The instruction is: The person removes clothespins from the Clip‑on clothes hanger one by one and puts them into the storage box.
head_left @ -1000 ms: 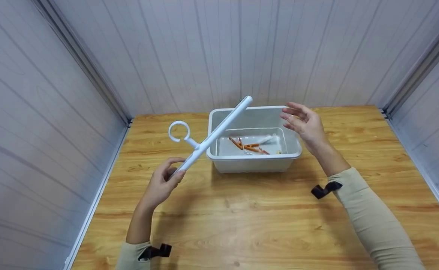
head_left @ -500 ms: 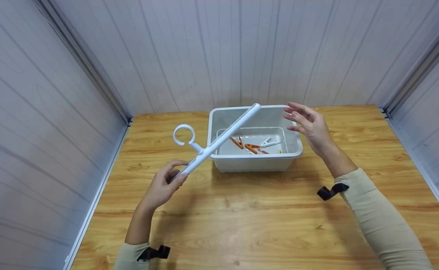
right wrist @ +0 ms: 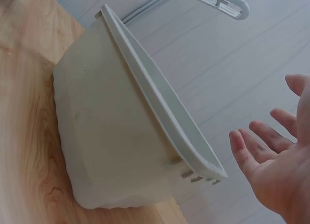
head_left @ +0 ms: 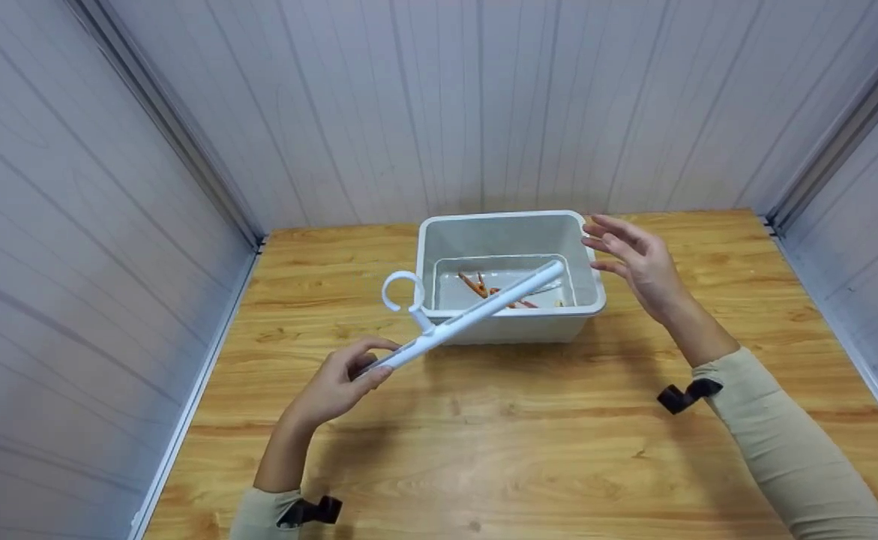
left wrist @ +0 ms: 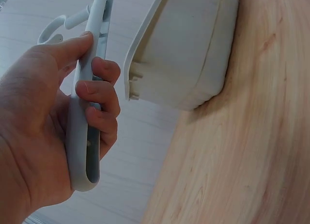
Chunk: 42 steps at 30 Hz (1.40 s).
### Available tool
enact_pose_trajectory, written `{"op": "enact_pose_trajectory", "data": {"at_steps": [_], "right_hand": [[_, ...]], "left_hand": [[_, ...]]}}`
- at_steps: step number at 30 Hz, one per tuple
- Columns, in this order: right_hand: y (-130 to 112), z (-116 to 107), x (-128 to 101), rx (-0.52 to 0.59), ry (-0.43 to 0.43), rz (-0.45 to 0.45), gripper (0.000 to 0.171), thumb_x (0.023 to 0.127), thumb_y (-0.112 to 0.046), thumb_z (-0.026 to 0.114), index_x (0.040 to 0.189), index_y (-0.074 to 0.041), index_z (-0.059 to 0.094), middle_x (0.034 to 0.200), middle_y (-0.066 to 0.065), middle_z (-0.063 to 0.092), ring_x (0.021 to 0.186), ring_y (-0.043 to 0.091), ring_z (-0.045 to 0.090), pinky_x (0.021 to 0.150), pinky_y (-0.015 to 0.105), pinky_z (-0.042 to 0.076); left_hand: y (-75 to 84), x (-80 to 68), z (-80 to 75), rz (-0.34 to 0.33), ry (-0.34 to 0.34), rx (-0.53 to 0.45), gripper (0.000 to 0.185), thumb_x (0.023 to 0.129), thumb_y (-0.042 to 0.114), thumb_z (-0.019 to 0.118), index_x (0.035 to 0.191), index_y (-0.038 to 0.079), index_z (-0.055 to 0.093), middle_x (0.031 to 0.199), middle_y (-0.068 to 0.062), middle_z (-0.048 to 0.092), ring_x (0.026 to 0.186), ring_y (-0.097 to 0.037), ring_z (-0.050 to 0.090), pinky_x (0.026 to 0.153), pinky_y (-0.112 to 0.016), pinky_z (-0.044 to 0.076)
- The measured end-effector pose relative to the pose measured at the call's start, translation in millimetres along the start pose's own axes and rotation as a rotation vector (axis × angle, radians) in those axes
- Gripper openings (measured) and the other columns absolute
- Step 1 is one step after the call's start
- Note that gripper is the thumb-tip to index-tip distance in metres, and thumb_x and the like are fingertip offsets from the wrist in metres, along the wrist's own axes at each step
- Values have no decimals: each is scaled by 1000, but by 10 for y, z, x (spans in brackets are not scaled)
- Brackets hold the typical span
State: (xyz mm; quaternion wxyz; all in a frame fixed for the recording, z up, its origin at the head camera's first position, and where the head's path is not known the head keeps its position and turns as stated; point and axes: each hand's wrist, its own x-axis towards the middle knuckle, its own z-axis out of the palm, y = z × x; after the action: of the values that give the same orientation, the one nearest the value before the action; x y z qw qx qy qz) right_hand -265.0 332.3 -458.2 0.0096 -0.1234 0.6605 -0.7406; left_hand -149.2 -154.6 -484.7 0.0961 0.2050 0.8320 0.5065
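Wooden table (head_left: 528, 442), white bin (head_left: 510, 324), orange pegs (head_left: 483, 287)

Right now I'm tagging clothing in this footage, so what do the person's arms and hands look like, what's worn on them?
Both arms wear long beige sleeves, the left sleeve and the right sleeve, pushed back from the wrists. A black strap sits at the right cuff and another black strap at the left cuff. The left hand and right hand are bare: no gloves, rings or watch show.
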Motion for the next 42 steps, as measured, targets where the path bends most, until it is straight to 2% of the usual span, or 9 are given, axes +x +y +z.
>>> {"op": "enact_pose_trajectory", "data": {"at_steps": [5,7,10,22,29,33,39,42], "right_hand": [[42,-108,-59,42,24,-2,36,119,-19,56,153,-9,63,135,-11,79,128,8,76,99,28,65],[59,-156,-81,46,33,3,30,119,-20,57,147,-16,68,133,-13,80,126,7,77,99,27,65],[80,-227,-125,51,42,11,27,119,-21,57,143,-21,70,132,-13,80,125,6,77,99,27,65],[171,-592,-304,32,50,5,28,119,-20,59,144,-22,71,134,-12,80,126,7,77,98,24,65],[173,-796,-389,62,72,-14,27,118,-17,58,139,-25,74,134,-9,81,125,7,78,97,23,65],[168,-851,-421,75,92,-50,29,118,-13,57,140,-21,75,135,-7,81,125,7,78,96,23,64],[200,-880,-472,19,127,-155,39,116,-1,56,153,7,62,138,-9,81,130,7,75,96,22,64],[223,-895,-493,-7,126,-181,43,115,1,55,155,14,56,140,-9,80,131,7,74,97,21,63]], "left_hand": [[32,49,53,-21,-55,28,29,113,14,68,142,8,69,78,0,52,64,-4,41,61,-21,35],[43,61,75,-19,-71,47,28,113,16,69,140,10,71,78,0,55,64,-3,42,60,-21,36],[49,79,119,-11,-101,66,28,113,18,70,140,11,73,80,-3,61,64,-3,45,60,-21,38],[41,157,300,1,-194,110,28,112,20,70,138,11,74,82,-9,68,65,-1,48,60,-19,40],[60,212,427,-24,-287,127,30,114,24,69,141,12,73,84,-15,72,65,-1,51,61,-19,42],[46,236,498,-32,-347,127,29,113,23,69,139,11,73,82,-20,74,63,0,52,60,-18,42],[-2,254,591,-75,-416,127,26,113,23,69,137,13,75,85,-24,79,60,-1,52,56,-18,41],[-28,257,627,-106,-444,119,26,113,22,69,137,13,75,86,-24,78,58,-3,52,54,-18,42]]}}
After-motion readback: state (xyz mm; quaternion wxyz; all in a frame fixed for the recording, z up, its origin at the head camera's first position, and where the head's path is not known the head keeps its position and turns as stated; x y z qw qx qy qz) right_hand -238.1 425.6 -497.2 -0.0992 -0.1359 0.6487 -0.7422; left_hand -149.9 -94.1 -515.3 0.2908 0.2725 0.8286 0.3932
